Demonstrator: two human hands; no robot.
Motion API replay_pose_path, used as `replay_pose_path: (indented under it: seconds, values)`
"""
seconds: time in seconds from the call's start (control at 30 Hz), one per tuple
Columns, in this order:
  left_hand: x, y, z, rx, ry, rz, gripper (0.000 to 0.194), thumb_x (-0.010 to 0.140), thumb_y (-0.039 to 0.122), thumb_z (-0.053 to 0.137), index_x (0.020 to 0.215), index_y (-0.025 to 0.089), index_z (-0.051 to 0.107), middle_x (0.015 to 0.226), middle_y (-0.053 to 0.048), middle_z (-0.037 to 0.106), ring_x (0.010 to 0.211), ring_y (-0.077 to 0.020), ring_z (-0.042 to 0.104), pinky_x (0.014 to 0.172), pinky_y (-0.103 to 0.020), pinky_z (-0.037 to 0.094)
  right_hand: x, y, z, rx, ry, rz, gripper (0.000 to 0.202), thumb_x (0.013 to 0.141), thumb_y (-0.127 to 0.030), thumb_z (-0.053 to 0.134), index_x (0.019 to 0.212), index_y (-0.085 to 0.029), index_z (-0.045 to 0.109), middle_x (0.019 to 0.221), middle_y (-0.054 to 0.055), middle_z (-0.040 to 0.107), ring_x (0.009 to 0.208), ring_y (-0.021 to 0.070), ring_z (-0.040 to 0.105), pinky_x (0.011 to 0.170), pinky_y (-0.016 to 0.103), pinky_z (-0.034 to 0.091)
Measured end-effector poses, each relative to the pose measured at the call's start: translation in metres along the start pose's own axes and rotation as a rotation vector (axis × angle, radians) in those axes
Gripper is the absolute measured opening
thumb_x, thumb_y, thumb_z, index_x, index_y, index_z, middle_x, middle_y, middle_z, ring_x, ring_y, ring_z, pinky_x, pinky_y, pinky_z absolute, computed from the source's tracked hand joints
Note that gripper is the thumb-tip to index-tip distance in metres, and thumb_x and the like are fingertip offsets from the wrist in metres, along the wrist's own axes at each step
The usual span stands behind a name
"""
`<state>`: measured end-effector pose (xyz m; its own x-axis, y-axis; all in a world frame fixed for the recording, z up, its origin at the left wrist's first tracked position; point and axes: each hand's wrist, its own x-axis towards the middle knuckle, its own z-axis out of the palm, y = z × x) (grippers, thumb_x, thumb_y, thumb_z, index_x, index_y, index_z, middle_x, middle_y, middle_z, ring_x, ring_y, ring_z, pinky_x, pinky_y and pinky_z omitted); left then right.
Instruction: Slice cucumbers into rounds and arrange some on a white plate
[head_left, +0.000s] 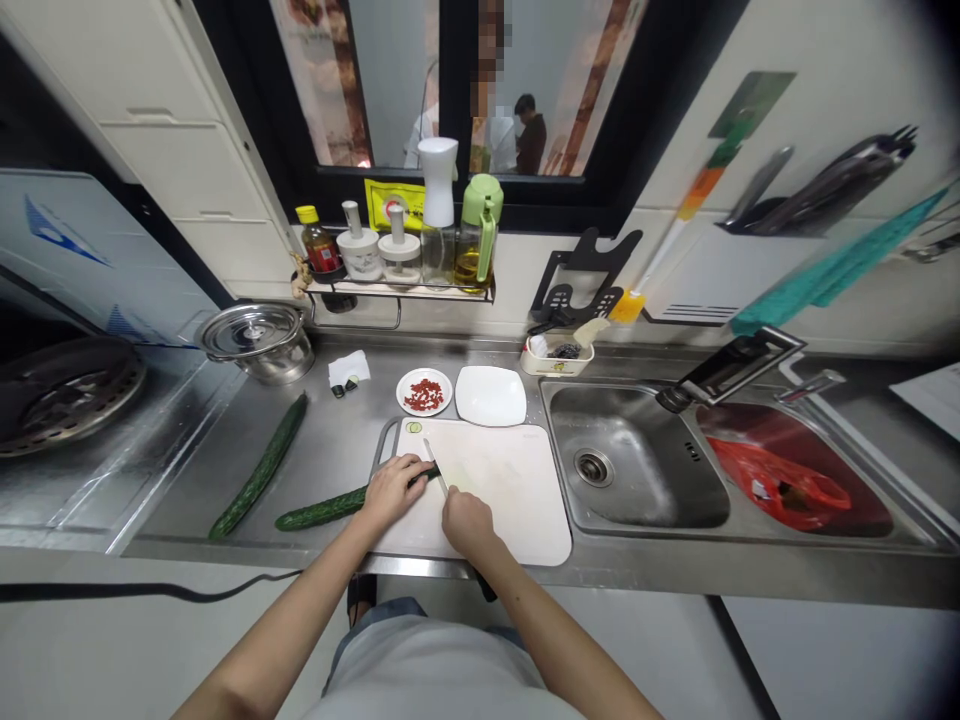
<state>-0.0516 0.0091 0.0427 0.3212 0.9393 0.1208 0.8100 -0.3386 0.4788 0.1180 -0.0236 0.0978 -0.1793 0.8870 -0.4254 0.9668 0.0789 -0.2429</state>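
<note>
On the white cutting board point(517, 490) lies a long green cucumber point(319, 512), its left end reaching past the board onto the counter. My left hand point(397, 488) is closed over the cucumber near its right end, fingers bent. My right hand point(468, 520) grips a knife point(436, 466), whose blade points up and left across the board beside the cucumber's right end. Whether the blade touches the cucumber I cannot tell. Thin cucumber slices point(413, 427) sit at the board's upper left corner. A second whole cucumber point(262, 465) rests on the steel counter farther left.
Behind the board stand a small plate of red pieces point(424, 393) and a square white plate point(491, 396). Dark cucumber ends lie by a white tissue point(349, 370). A lidded pot point(259, 342) is back left, a sink point(637, 460) right, a seasoning shelf point(405, 291) above.
</note>
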Motion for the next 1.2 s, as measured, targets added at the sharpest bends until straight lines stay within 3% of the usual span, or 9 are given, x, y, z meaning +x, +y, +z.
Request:
replay_pose_path:
  seconds: [0.67,1.2]
  values:
    - [0.002,0.004,-0.006,-0.036,-0.02,-0.042,0.03,0.086,0.027,0.051,0.112,0.031,0.065,0.103,-0.001,0.063,0.097,-0.0162,0.056,0.087,-0.028,0.044,-0.029,0.013,0.008,-0.034,-0.035,0.018,0.032,0.092,-0.014,0.031,0.107,-0.011,0.058,0.093,0.017,0.068,0.095,0.0245,0.065,0.074,0.031,0.045]
    - [0.001,0.016,-0.019,-0.038,-0.031,-0.087,0.031,0.087,0.029,0.05,0.114,0.029,0.063,0.105,-0.002,0.064,0.098,-0.0175,0.058,0.083,-0.028,0.044,-0.046,0.016,-0.005,-0.039,-0.098,0.04,0.031,0.092,-0.015,0.033,0.108,-0.011,0.058,0.097,0.016,0.068,0.093,0.025,0.065,0.071,0.03,0.044]
